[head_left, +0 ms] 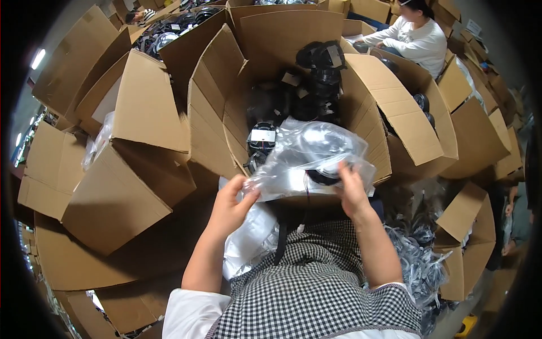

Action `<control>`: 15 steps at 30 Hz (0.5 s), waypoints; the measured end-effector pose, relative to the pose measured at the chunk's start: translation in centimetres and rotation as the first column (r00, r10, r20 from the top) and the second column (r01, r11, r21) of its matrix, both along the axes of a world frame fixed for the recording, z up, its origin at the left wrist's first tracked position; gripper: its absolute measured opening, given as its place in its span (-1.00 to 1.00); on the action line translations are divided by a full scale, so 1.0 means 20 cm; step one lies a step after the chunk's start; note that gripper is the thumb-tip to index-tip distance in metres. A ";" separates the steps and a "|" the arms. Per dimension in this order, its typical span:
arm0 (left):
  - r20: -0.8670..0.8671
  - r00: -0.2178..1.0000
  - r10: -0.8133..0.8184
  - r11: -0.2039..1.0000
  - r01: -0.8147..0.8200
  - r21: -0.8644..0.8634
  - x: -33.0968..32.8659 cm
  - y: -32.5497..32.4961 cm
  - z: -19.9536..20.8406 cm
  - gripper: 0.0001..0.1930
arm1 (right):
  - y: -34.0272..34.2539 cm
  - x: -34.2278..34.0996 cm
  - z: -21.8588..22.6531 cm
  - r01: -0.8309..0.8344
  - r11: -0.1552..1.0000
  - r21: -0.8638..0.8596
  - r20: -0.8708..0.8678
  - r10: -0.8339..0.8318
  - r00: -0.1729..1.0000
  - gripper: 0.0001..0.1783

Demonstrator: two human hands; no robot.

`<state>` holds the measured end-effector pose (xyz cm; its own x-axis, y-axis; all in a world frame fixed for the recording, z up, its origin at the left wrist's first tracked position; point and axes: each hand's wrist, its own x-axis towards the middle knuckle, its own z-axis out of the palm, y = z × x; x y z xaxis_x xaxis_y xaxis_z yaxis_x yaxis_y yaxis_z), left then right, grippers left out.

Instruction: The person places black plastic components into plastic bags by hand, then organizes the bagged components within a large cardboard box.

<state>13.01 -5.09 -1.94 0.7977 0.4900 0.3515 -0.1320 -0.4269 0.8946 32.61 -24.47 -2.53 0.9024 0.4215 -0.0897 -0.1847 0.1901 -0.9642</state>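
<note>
Over the near edge of a deep cardboard box, both hands hold up a clear plastic bag [282,164]. My left hand [228,206] is closed, pinching the bag's left corner between thumb and fingers. My right hand [354,189] grips a round black part with a shiny silver face [323,176] at the bag's right side. Whether that part lies fully inside the bag, I cannot tell. A thin dark wire hangs from it, and a small white connector [301,228] shows below. Several black round parts [262,135] are piled in the box beyond.
The open cardboard box [291,28] stands before me, its flaps raised. Another box [130,192] crowds the left. Clear plastic bags [248,243] lie by my left forearm, with bagged parts [418,260] at lower right. A person in white [418,39] sits at far right.
</note>
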 end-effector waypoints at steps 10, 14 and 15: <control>0.536 0.844 0.009 0.749 -0.361 0.556 0.15 -0.10 0.17 -0.78 | -0.32 -0.10 0.39 0.118 0.538 -0.835 0.546 0.783 0.297 -0.32; 0.252 0.518 -0.818 0.546 0.836 0.055 0.44 -0.30 0.20 -0.58 | -0.30 -0.23 0.51 -0.508 0.777 0.371 0.751 0.071 0.656 -0.13; 0.345 0.405 -0.847 0.368 0.914 -0.169 0.52 -0.40 0.20 -0.50 | -0.33 -0.26 0.49 -0.508 0.779 0.368 0.752 0.072 0.655 -0.13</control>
